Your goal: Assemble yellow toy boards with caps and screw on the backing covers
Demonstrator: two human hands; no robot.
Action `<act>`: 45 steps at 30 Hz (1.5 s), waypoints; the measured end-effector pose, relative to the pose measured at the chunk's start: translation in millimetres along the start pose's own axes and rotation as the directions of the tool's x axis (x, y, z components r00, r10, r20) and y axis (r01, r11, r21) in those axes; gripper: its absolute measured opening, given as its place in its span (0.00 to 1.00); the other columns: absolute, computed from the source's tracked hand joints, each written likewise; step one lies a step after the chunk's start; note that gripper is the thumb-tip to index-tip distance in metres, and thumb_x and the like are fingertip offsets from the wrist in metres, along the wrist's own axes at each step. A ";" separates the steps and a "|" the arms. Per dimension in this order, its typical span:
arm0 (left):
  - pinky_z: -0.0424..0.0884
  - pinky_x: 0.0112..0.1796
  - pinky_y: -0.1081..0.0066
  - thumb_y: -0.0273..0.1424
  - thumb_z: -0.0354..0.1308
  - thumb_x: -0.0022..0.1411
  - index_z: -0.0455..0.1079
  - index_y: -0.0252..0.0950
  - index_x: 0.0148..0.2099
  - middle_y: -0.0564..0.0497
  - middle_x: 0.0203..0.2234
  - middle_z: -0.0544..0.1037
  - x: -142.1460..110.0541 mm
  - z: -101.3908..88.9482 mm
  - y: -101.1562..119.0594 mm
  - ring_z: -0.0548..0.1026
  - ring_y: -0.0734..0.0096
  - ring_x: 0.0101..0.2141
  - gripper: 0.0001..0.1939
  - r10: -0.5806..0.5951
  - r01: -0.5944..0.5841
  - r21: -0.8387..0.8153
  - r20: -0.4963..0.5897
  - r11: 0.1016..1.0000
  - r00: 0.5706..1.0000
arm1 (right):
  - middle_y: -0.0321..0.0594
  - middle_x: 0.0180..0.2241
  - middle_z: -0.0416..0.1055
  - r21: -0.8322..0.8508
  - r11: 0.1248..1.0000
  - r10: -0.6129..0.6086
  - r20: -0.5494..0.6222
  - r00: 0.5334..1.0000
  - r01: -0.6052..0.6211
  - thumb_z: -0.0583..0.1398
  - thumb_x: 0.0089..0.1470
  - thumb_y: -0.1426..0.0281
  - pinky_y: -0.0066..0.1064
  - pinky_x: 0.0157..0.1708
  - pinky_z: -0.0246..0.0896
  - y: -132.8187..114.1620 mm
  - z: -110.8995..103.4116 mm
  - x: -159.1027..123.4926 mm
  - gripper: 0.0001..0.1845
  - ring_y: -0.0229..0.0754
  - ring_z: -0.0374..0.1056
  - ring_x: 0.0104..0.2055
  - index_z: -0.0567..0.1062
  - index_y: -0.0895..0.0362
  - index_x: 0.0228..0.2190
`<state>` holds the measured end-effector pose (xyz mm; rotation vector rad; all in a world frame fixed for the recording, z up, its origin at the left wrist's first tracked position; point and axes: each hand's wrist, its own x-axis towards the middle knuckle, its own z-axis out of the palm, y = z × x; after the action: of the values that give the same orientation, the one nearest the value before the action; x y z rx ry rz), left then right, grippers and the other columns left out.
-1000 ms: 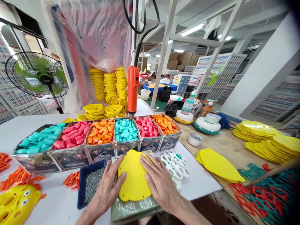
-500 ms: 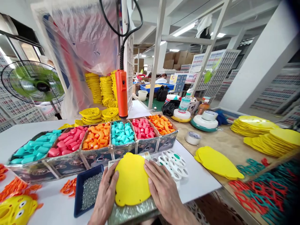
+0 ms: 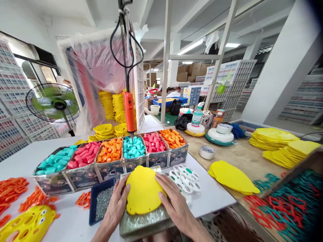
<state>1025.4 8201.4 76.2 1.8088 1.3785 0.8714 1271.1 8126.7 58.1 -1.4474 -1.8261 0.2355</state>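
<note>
A flat yellow plastic panel (image 3: pixel 142 190) with small holes near its lower edge lies over a block wrapped in clear film (image 3: pixel 146 223). My left hand (image 3: pixel 118 198) grips the panel's left edge, thumb and fingers along the side. On the opposite edge my right hand (image 3: pixel 174 201) holds it, fingers lying across the upper right rim. What is under the panel is hidden. Just left of my left hand is a dark blue tray (image 3: pixel 92 205) of small metal screws (image 3: pixel 104 201). White plastic pieces with oval openings (image 3: pixel 185 178) lie beyond my right hand.
An orange electric screwdriver (image 3: pixel 129 112) hangs over a row of boxes (image 3: pixel 108 171) holding teal, pink and orange tubes. A yellow toy shell with eyes (image 3: pixel 32 222) and orange parts (image 3: pixel 12 191) lie left. Yellow panels (image 3: pixel 232 176) and red and teal parts (image 3: pixel 285 208) are at right.
The camera view has shifted, so the fan, boxes and screwdriver sit lower, with the left side moved rightward. Both hands stay on the yellow panel, which has barely moved.
</note>
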 end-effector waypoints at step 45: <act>0.68 0.40 0.68 0.38 0.52 0.67 0.77 0.40 0.37 0.49 0.35 0.84 -2.3 -72.6 -37.0 0.80 0.58 0.38 0.14 0.085 -0.090 0.306 0.032 0.948 0.996 | 0.46 0.55 0.73 0.056 0.998 0.026 -0.186 0.982 -0.015 0.57 0.63 0.60 0.55 0.58 0.65 27.2 -25.8 -7.8 0.16 0.56 0.66 0.60 0.79 0.51 0.47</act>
<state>945.4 8215.5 83.8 2.1208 1.4973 0.7119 1309.0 8120.9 56.4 -1.4021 -1.6419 0.1528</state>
